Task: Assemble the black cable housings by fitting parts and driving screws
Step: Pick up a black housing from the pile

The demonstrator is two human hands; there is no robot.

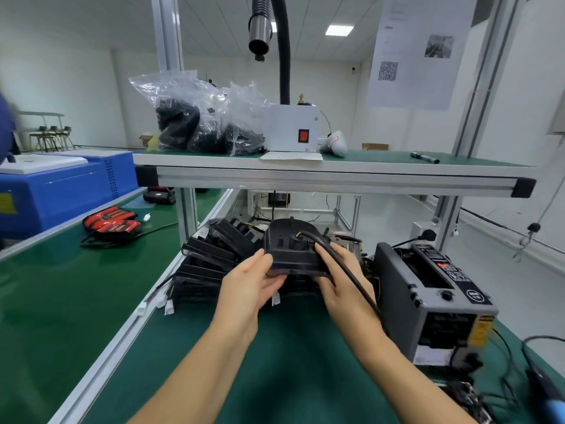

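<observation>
Open green mat [290, 362] in front, housing pile [211, 261] behind, grey machine [428, 301] right, shelf [321, 175] overhead, seemingly low.

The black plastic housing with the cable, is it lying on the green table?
No, the left hand and right hand grip the black plastic housing up off the green table.

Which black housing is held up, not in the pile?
The housing gripped by the left hand and right hand, a cable trailing from it; the others lie in a pile behind.
</observation>
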